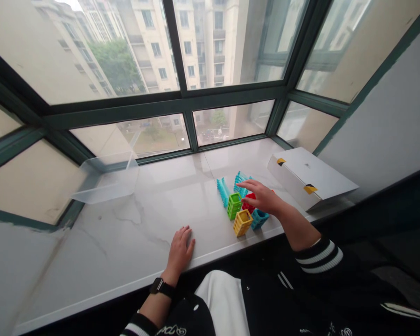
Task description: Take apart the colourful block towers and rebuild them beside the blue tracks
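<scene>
My left hand [180, 249] lies on the white marbled sill near its front edge, palm down, holding nothing. Above a cluster of plastic toy blocks hovers my right hand [261, 196], fingers stretched out and thumb apart. Below and beside it stand a green block [234, 206], a yellow block [242, 223], a blue block [259, 218] and a red block [248, 202], partly covered by the hand. Behind them are a turquoise ribbed piece [223, 192] and a turquoise curved piece [241, 180]. Whether my right fingers touch the red block cannot be made out.
A clear plastic bin [105, 179] stands at the left against the window. At the right lies a white box [313, 177] with yellow-and-black tabs, next to the wall. Dark green window frames [168, 106] border the marbled sill [154, 186] at the back.
</scene>
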{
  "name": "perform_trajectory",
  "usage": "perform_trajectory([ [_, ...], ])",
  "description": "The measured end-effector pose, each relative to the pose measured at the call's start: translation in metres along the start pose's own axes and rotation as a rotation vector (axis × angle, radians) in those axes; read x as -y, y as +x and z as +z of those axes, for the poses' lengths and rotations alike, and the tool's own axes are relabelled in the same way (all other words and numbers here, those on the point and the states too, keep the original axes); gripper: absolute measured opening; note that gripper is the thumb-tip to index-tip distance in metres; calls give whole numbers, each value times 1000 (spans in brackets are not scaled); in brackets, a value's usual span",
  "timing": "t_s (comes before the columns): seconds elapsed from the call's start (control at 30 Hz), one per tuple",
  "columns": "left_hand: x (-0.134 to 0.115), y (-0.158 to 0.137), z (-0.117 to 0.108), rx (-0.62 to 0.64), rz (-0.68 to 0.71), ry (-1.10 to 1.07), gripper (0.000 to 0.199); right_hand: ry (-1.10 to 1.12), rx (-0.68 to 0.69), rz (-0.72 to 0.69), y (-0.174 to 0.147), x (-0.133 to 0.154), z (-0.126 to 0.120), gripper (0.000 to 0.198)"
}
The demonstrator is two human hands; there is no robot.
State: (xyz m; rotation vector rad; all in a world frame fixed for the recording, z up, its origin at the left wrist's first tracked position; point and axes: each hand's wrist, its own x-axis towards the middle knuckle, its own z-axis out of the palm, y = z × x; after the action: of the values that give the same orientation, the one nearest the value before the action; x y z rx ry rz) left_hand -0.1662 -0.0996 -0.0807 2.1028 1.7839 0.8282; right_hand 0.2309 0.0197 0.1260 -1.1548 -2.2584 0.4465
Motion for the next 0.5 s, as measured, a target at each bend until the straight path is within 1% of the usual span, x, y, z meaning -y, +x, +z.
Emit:
perform_trajectory([
  [0.07, -3, -2, 0, -4, -6, 28, 36, 23, -139, -44, -2, 22, -6, 43],
  [0.13, -6, -1, 1, -7, -3, 46, 36, 65, -262, -98, -7, 47, -5, 37],
  [0.2, -8, 1, 1, -8, 8, 58, 36, 117, -293, -170, -14, 73, 2, 36],
  [0.3, -5, 1, 3, -26, 20, 67, 36, 180, -226, -266, -26, 103, 22, 38],
  [0.37, -3, 1, 4, -44, 31, 76, 36, 246, -184, -309, -34, 117, 41, 48],
  [0.43, 0, 1, 6, -56, 41, 91, 37, 314, -119, -362, -40, 123, 67, 59],
  [0.5, 1, 1, 8, -64, 47, 106, 37, 351, -38, -365, -45, 120, 101, 62],
])
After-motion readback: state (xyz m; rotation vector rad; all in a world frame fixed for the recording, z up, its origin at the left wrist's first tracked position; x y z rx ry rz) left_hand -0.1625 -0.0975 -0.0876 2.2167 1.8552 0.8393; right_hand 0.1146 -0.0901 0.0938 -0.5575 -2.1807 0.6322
